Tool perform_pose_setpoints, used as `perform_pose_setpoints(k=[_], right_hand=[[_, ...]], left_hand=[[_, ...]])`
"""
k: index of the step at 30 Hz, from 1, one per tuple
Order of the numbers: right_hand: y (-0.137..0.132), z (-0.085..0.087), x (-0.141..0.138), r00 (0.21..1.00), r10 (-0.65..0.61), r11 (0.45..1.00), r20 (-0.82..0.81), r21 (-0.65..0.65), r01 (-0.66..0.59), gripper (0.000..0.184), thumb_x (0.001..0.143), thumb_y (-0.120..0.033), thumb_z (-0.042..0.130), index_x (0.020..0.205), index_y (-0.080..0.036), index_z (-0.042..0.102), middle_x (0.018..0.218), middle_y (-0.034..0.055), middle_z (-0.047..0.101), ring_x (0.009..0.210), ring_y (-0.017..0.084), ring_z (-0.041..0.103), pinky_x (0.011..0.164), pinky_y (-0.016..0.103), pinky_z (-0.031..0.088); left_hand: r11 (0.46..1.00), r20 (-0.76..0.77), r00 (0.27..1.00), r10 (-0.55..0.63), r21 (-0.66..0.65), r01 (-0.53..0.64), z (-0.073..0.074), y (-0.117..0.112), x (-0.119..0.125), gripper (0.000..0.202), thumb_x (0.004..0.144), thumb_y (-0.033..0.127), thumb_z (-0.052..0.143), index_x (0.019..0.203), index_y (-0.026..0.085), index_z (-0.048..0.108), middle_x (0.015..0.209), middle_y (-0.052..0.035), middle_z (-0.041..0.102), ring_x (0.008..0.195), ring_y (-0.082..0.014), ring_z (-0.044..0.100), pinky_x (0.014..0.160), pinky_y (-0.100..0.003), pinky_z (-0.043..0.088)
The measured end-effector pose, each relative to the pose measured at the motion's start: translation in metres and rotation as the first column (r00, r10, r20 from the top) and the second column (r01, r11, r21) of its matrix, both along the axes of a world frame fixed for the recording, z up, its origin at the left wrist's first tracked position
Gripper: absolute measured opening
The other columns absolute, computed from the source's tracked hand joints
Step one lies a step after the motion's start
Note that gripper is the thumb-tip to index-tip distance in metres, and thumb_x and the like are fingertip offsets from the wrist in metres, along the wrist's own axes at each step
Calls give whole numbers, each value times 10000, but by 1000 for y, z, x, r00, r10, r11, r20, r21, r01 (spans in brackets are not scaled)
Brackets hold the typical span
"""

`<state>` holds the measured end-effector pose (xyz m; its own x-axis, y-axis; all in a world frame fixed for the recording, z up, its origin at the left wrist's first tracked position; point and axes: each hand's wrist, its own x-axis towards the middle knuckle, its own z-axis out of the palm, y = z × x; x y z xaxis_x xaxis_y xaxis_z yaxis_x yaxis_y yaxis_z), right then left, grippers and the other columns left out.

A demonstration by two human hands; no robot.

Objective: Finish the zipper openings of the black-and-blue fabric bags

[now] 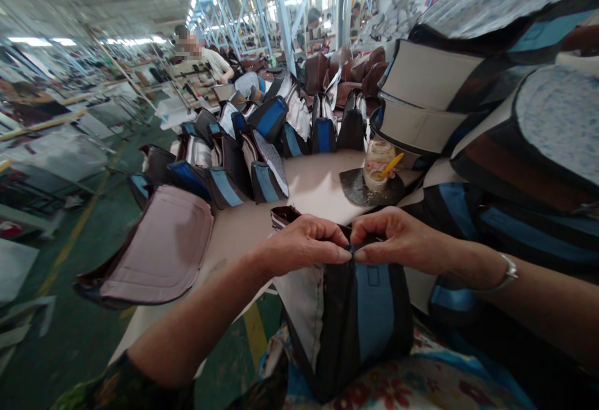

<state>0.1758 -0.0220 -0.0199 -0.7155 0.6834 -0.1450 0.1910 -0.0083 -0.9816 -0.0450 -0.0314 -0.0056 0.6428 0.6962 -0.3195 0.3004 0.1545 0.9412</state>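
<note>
A black bag with a blue stripe stands upright on my lap at the table's near edge. My left hand and my right hand both pinch its top rim, fingertips nearly touching at the middle. Both hands are closed on the bag's upper edge. A silver watch sits on my right wrist. What lies between the fingertips is too small to make out.
A pale table carries several black-and-blue bags in rows. A flat pinkish-lined bag overhangs its left edge. A jar with a yellow stick stands ahead. Stacked bags tower at my right. Other workers sit far behind.
</note>
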Motion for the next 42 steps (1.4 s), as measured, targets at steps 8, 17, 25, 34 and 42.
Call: perform_pose_setpoints(k=[8,17,25,34,42], right_hand=[[1,-4,-4,1000,-25,1000,16,5,25,106,756,-209,676,754,-111,635,641,-30,538,593,77,399,531,221,285],[-4,3,-7,996,-63,995,62,82,58,240,777,-350,700,797,-121,631,673,-23,525,616,87,411,537,223,305],[0,-4,-11,993,-67,994,94,88,59,105,761,-223,626,742,-120,635,624,-31,511,585,85,384,520,229,281],[4,5,-13,994,-30,989,104,146,15,266,793,-393,677,764,-132,637,670,-11,507,635,105,408,545,238,300],[4,0,-18,996,-53,992,73,119,44,102,767,-227,615,737,-131,632,645,-22,516,613,98,404,556,241,298]], left_hand=[[997,-100,995,18,77,-10,-2,3,-1,173,763,272,660,845,124,695,659,27,551,589,-80,413,531,-220,282],[995,-84,996,8,97,0,-1,6,0,178,796,286,591,762,126,661,621,41,474,583,-88,361,545,-242,268],[997,-48,999,8,79,-5,-5,8,-2,185,808,286,578,742,125,641,588,48,439,568,-92,330,546,-256,247],[997,-5,1000,22,80,-21,0,14,-3,169,783,255,573,710,125,652,609,35,488,595,-102,372,570,-251,283],[995,18,999,27,91,-29,-8,16,-6,171,780,265,588,705,125,650,593,40,457,591,-102,354,568,-262,262]])
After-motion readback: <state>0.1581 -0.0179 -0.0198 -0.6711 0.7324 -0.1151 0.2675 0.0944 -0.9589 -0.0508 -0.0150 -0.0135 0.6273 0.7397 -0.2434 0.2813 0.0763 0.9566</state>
